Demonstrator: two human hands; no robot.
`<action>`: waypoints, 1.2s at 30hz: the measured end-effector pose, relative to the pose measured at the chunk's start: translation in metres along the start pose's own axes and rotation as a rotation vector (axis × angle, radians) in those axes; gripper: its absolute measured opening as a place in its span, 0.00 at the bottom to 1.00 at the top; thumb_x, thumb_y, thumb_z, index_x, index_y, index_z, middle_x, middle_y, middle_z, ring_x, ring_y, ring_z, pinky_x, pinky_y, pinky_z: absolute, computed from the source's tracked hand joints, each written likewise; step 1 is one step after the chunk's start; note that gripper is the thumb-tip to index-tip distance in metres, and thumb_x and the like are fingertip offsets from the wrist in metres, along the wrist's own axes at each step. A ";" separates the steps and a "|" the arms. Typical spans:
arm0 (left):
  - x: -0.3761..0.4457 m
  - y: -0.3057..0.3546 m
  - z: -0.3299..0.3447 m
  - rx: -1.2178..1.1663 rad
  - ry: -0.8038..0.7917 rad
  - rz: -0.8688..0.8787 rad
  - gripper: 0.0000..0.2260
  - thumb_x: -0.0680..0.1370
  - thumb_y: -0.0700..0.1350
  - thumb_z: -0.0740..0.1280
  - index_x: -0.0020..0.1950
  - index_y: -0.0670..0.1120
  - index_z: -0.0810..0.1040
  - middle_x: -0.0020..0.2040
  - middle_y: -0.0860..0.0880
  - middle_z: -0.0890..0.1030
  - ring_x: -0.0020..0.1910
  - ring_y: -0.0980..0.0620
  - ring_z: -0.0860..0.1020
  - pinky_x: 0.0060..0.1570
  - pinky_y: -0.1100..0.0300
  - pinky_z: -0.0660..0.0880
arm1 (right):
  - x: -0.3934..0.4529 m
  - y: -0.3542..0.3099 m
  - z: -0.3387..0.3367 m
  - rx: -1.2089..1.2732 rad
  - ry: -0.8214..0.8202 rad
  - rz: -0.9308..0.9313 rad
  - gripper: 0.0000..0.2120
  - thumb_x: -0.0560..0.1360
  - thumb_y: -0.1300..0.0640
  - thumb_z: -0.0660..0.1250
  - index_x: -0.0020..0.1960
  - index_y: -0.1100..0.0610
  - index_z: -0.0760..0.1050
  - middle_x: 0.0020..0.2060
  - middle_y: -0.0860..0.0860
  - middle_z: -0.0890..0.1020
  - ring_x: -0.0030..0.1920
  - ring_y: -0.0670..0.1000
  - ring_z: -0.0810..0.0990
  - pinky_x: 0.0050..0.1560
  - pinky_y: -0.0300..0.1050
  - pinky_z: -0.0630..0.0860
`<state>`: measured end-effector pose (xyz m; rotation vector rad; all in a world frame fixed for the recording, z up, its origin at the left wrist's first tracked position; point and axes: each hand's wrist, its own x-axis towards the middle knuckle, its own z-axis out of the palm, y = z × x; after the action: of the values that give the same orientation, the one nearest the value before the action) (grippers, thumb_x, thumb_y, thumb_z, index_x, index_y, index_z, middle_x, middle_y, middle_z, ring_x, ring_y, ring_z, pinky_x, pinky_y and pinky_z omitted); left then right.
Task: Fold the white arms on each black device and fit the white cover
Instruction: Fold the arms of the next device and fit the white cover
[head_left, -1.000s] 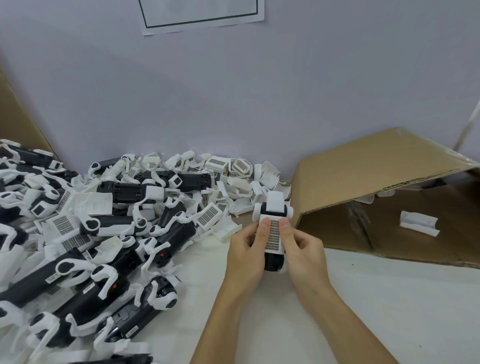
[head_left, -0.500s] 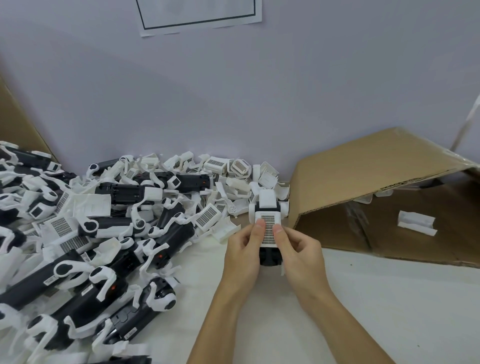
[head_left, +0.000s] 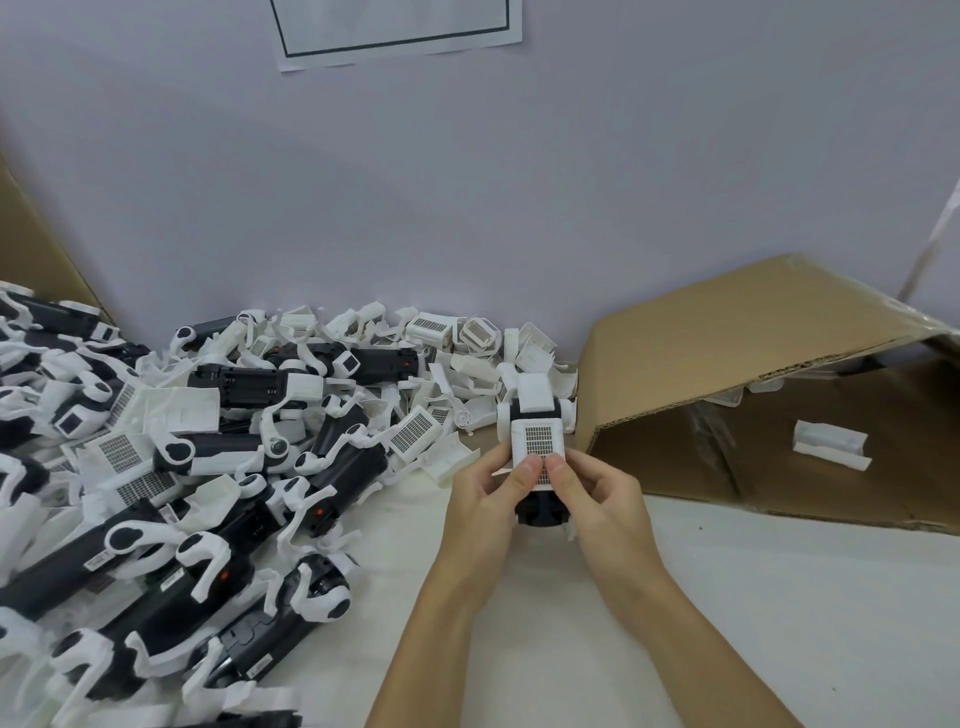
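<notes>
- The left hand (head_left: 480, 499) and right hand (head_left: 597, 499) together hold one black device (head_left: 540, 506) near the middle of the desk (head_left: 779, 623), toward its far edge.
- Both hands have their fingers curled round the device's sides, and the two thumbs press side by side on the near end of the white cover (head_left: 537, 447), which lies on top of the body.
- The cover shows a dark grid patch; white arms (head_left: 535, 397) sit tucked at the device's far end.
- A heap of black devices (head_left: 182, 493) with white arms spread out fills the desk's left side.
- Loose white covers (head_left: 441, 343) lie piled along the far edge, against the wall.
- A cardboard box (head_left: 727, 332) lies on its side at the right, with one white part (head_left: 831, 444) inside it.
</notes>
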<state>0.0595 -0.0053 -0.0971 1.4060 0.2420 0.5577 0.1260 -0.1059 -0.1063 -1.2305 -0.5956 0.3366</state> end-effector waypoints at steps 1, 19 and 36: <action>0.000 0.001 0.000 -0.023 0.001 -0.008 0.13 0.76 0.47 0.68 0.58 0.46 0.84 0.52 0.42 0.86 0.54 0.43 0.84 0.50 0.53 0.81 | 0.000 0.000 0.000 0.034 0.003 0.015 0.10 0.80 0.57 0.67 0.58 0.58 0.82 0.49 0.54 0.87 0.52 0.52 0.85 0.47 0.38 0.79; 0.006 -0.002 0.006 -0.201 0.382 -0.012 0.19 0.72 0.58 0.69 0.51 0.45 0.86 0.47 0.40 0.86 0.50 0.37 0.84 0.52 0.45 0.81 | -0.004 0.009 0.009 -0.294 0.089 -0.116 0.26 0.71 0.42 0.75 0.65 0.47 0.74 0.56 0.43 0.81 0.59 0.42 0.79 0.52 0.34 0.75; 0.007 0.001 -0.007 0.100 0.750 0.080 0.20 0.80 0.51 0.68 0.33 0.41 0.74 0.29 0.49 0.74 0.31 0.49 0.73 0.35 0.44 0.80 | 0.004 0.011 -0.001 -0.347 0.324 -0.260 0.20 0.71 0.40 0.65 0.57 0.49 0.81 0.45 0.42 0.84 0.47 0.44 0.81 0.44 0.30 0.73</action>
<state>0.0613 0.0045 -0.0964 1.2531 0.8225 1.1421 0.1308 -0.1010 -0.1154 -1.4816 -0.5363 -0.1917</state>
